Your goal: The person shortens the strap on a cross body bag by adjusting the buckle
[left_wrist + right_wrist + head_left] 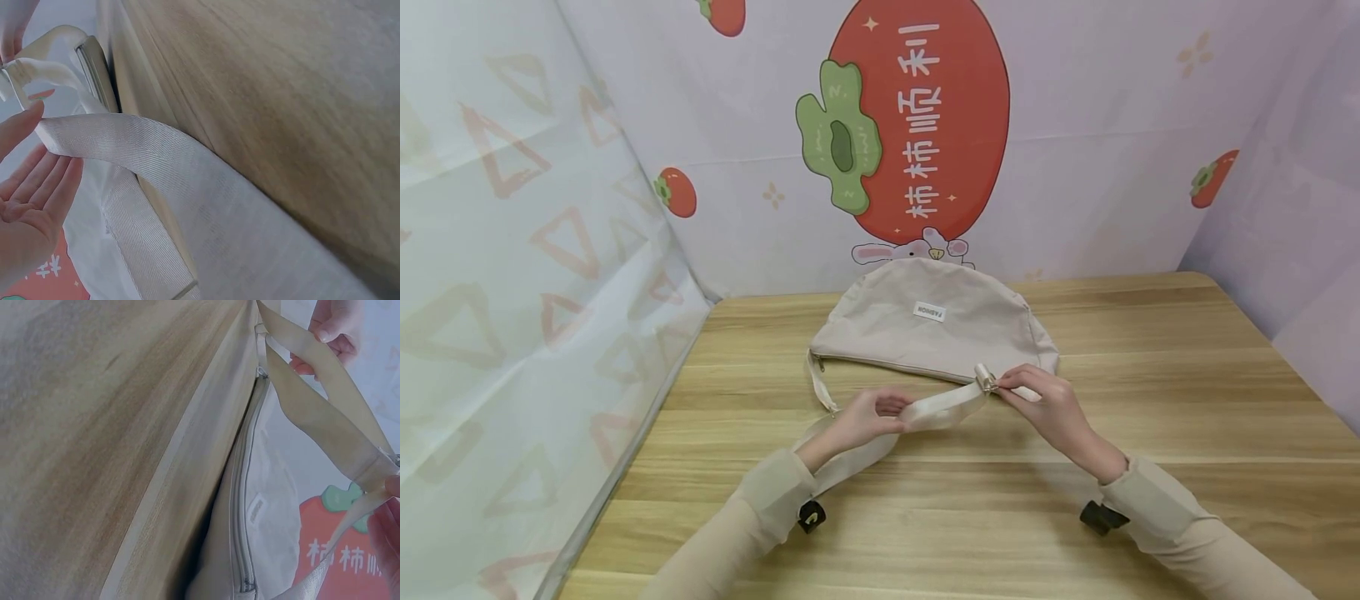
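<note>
Now the left hand (872, 417) is pinching a strap (943, 407), the right hand (1060, 408) its buckle (984, 378), above a wood-grain table (955, 533), printed cloth (1090, 183) hanging far behind.

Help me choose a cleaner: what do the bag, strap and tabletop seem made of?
Bag: matte, thin fabric, fibre unclear, creasing softly. Strap: woven webbing, probably synthetic, with fine ribbing and slight sheen. Tabletop: wood or wood-look laminate, smooth-looking, showing streaky grain.
</note>
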The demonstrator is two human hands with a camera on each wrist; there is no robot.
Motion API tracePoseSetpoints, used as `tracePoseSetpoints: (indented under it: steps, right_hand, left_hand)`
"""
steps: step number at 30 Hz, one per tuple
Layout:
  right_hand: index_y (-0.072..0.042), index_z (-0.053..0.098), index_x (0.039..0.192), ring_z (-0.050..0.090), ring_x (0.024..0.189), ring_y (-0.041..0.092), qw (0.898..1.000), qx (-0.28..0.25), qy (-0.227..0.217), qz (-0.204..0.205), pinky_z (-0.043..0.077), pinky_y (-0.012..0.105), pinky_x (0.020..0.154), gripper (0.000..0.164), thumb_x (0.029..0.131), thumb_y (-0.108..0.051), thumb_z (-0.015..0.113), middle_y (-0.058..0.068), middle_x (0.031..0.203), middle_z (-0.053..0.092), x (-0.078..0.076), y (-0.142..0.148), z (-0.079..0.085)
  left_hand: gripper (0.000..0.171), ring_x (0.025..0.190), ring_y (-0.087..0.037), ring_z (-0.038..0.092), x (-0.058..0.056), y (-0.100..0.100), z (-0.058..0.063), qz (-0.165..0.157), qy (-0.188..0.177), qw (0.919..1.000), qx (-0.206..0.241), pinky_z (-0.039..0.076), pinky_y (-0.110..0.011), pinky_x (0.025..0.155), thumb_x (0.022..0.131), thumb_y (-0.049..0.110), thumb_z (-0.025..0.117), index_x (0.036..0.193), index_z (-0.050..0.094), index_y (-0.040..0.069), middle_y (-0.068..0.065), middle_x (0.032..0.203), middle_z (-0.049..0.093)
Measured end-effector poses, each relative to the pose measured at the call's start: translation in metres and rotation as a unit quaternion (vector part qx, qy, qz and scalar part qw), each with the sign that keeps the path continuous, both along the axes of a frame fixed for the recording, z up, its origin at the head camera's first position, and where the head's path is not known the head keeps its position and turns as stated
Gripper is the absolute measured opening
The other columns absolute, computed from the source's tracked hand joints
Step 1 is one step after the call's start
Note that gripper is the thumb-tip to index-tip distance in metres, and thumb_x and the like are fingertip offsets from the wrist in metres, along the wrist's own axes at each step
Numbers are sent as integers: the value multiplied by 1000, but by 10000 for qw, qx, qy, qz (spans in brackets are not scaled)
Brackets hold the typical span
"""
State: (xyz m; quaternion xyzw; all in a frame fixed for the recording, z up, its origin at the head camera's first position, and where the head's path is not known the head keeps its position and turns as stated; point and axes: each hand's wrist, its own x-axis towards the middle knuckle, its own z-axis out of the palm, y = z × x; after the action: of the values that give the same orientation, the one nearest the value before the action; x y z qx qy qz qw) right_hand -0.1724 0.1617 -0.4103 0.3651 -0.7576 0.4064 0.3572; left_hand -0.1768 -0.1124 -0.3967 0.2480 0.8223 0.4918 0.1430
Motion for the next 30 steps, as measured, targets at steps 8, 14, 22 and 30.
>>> tracePoseSetpoints:
  steps: [8, 14, 22, 30]
  right_hand:
    - [0, 65, 73, 58, 72, 11, 9998, -150, -110, -42, 41, 6, 75, 13, 78, -13, 67, 8, 73, 63, 0, 3, -2]
    - [0, 65, 73, 57, 73, 8, 9998, -154, -140, -77, 40, 5, 76, 13, 78, -12, 67, 9, 73, 62, -1, 5, -2]
    - [-1, 65, 73, 57, 71, 11, 9996, -158, -180, -141, 40, 5, 75, 25, 56, 18, 69, 7, 73, 62, -1, 3, -1]
    - [-1, 65, 73, 57, 72, 10, 9995, -210, -152, -162, 41, 6, 76, 21, 60, 15, 69, 8, 73, 62, -1, 2, -1]
  left_hand:
    - [37, 99, -30, 57, -1, -12, -5, 11, 47, 10000, 0, 46, -33, 86, 75, 3, 69, 107, 57, -9, -21, 106, 59]
    - [35, 99, -33, 56, 7, -17, 11, 52, 11, 9999, -154, 45, -40, 86, 76, 1, 67, 107, 56, -10, -23, 106, 59]
    - [34, 97, -33, 57, 8, -16, 13, -12, 125, 9997, -224, 46, -39, 85, 76, 1, 67, 106, 57, -11, -23, 105, 59]
    - [38, 102, -33, 54, 6, -9, 14, 25, -79, 9997, -249, 44, -40, 88, 80, 7, 64, 113, 53, -8, -25, 111, 56]
